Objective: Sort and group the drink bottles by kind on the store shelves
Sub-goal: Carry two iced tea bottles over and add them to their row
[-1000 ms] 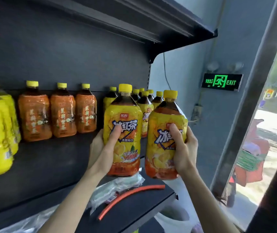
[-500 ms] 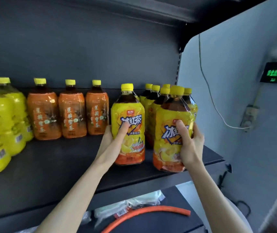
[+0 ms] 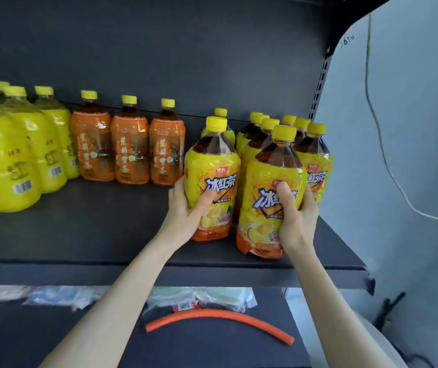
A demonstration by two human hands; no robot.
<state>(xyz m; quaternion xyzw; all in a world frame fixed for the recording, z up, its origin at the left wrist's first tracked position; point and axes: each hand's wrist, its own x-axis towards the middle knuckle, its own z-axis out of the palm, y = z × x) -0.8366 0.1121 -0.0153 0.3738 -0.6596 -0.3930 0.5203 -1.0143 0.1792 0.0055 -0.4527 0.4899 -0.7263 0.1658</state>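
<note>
My left hand (image 3: 186, 208) grips an iced black tea bottle (image 3: 213, 160) with a yellow-orange label and yellow cap; its base rests on the dark shelf (image 3: 79, 229). In my right hand (image 3: 296, 216) is a second iced tea bottle (image 3: 268, 181), upright near the shelf's front edge. Directly behind them stand several bottles of the same iced tea (image 3: 316, 155) at the shelf's right end. Three orange-labelled tea bottles (image 3: 130, 152) line the back wall in the middle. Several bright yellow bottles (image 3: 13, 155) fill the left.
A bare stretch of shelf lies in front of the orange bottles. The lower shelf (image 3: 212, 349) holds plastic bags (image 3: 199, 296) and a curved orange foam tube (image 3: 220, 316). A grey wall (image 3: 398, 155) with a white cable (image 3: 387, 160) bounds the right side.
Both hands have carried the two iced tea bottles up and back onto the shelf, in front of the matching iced tea group. The view has tilted down and shifted left.
</note>
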